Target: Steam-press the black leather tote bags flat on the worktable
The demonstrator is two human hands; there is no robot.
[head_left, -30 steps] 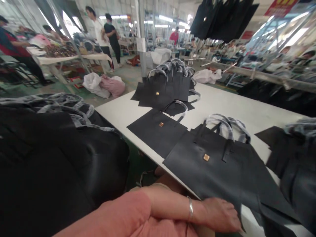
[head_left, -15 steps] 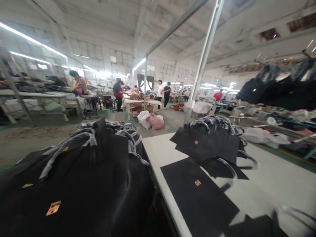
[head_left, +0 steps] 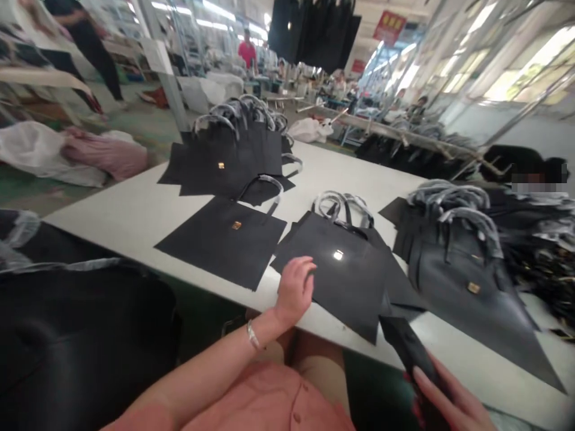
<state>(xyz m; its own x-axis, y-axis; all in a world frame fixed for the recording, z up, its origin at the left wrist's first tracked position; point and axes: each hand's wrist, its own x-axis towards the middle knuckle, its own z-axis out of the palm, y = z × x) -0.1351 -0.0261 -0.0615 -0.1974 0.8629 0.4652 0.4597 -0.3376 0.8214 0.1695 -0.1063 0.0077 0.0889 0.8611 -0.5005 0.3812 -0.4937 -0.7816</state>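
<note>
My left hand [head_left: 295,288] hangs over the table's front edge with loosely curled fingers and a gap to the thumb; I see nothing in it. Just beyond it lies a black bag panel [head_left: 345,269] with a gold clasp and plastic-wrapped handles, on top of similar panels. At the lower right, my right hand [head_left: 449,392] is closed around a long, flat black piece [head_left: 406,341], whose exact kind I cannot make out. Another black panel [head_left: 224,233] with a gold clasp lies flat to the left of my left hand.
Overlapping black panels [head_left: 242,146] with wrapped handles lie on the white table [head_left: 112,206] at the back left. Another stack [head_left: 453,257] occupies the right. A large black pile [head_left: 90,335] stands at my left. Black bags [head_left: 312,36] hang beyond the table; people work farther off.
My view has swung right and down, from the left-hand pile to the table. Both my hands, out of sight before, now show, the right one holding the black piece.
</note>
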